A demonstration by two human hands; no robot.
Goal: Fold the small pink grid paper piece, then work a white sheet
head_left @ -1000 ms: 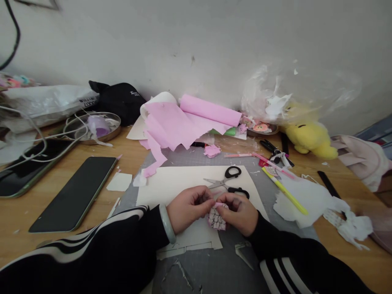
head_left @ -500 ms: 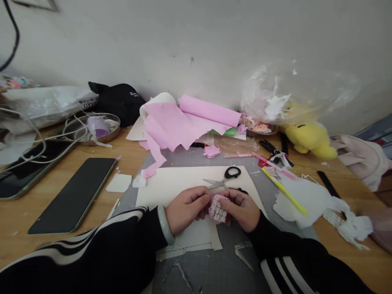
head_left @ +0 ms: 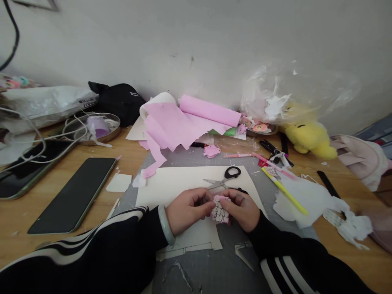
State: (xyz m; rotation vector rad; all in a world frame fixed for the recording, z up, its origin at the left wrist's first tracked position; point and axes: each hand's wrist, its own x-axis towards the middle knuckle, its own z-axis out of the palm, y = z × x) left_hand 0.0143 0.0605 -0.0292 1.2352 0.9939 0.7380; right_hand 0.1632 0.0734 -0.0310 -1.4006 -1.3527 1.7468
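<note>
Patterned piece point(head_left: 221, 210): carried slightly up and to the right since a second ago; tilted half a second ago, now turned straighter, with nearly level top and bottom edges.
Left grip point(head_left: 186, 211): lowered at the thumb since half a second ago, brought down against the left edge of the piece; less visible now at the fingertips underneath.
Right grip point(head_left: 242, 210): drawn slightly up and to the right since a second ago.
Scissors' lower handle point(head_left: 243, 190): nearly all exposed a second ago, now mostly covered, down to a black sliver.
</note>
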